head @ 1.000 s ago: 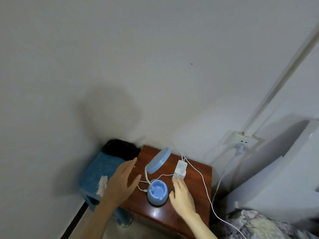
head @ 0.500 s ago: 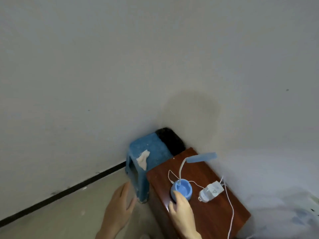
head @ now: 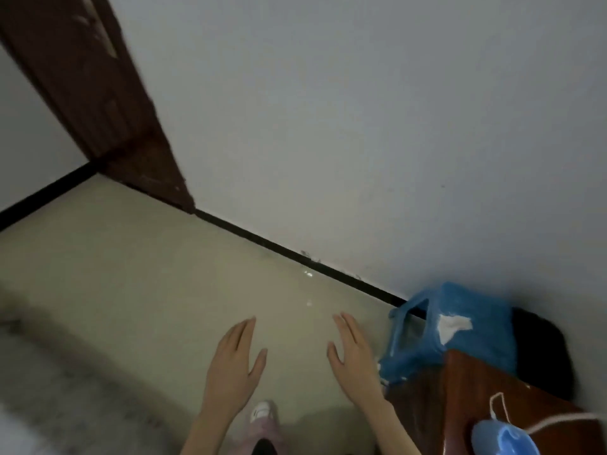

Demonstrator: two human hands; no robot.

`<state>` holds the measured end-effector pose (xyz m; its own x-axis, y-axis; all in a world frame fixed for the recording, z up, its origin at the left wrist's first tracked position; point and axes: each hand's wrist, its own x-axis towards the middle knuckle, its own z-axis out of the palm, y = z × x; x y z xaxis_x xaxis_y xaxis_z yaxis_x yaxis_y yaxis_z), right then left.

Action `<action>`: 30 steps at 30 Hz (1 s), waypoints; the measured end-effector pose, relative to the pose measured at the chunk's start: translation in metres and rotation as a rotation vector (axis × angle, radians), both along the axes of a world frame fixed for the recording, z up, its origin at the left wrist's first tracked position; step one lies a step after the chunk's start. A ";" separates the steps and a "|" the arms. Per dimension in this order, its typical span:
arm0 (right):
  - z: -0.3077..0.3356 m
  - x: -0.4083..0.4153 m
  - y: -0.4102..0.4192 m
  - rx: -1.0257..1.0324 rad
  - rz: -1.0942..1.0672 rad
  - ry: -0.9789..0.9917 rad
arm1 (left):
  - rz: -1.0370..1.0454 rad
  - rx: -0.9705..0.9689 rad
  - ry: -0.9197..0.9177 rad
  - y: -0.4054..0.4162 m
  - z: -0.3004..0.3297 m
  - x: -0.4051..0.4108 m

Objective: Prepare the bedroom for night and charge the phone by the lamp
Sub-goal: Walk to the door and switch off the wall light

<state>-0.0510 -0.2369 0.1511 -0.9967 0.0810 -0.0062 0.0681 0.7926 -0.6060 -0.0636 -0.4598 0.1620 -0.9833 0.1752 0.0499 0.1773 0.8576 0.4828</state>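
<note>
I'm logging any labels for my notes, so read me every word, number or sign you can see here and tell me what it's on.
None: no readable text anywhere in this view.
Blue stool: a white patch, blurred, no letters visible.
Lamp base, nightstand, door and shoe: no markings can be made out.

Glossy wooden nightstand (head: 476, 399), scuffed blue plastic stool (head: 473, 323), shiny floor (head: 164, 274).

Blue stool (head: 460, 326), reddish-brown table (head: 486, 389), blue lamp base (head: 502, 438), seemingly dark brown door (head: 98, 93).
</note>
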 end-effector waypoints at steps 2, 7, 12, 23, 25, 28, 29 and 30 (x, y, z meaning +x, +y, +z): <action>0.003 -0.023 -0.030 -0.007 0.111 0.020 | 0.106 0.016 -0.009 -0.031 0.001 0.003; 0.007 -0.085 -0.108 -0.014 0.295 0.025 | 0.299 0.030 -0.036 -0.106 -0.001 -0.010; 0.006 -0.139 -0.187 0.010 0.390 0.034 | 0.388 0.003 -0.026 -0.179 0.004 -0.040; 0.002 -0.255 -0.291 -0.020 0.466 0.020 | 0.492 0.007 -0.048 -0.268 0.000 -0.138; -0.002 -0.287 -0.309 -0.021 0.484 0.026 | 0.500 0.009 -0.040 -0.282 -0.003 -0.170; -0.007 -0.344 -0.335 -0.015 0.512 0.045 | 0.519 -0.004 -0.021 -0.306 -0.007 -0.227; -0.007 -0.366 -0.344 -0.010 0.521 0.054 | 0.528 -0.004 -0.012 -0.314 -0.007 -0.248; -0.006 -0.389 -0.353 -0.006 0.532 0.062 | 0.537 -0.002 -0.006 -0.322 -0.005 -0.269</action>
<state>-0.4395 -0.5899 0.1450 -0.8986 -0.4354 0.0552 -0.3781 0.7043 -0.6008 -0.3323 -0.7822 0.1568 -0.9347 -0.3528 0.0444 -0.2895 0.8276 0.4809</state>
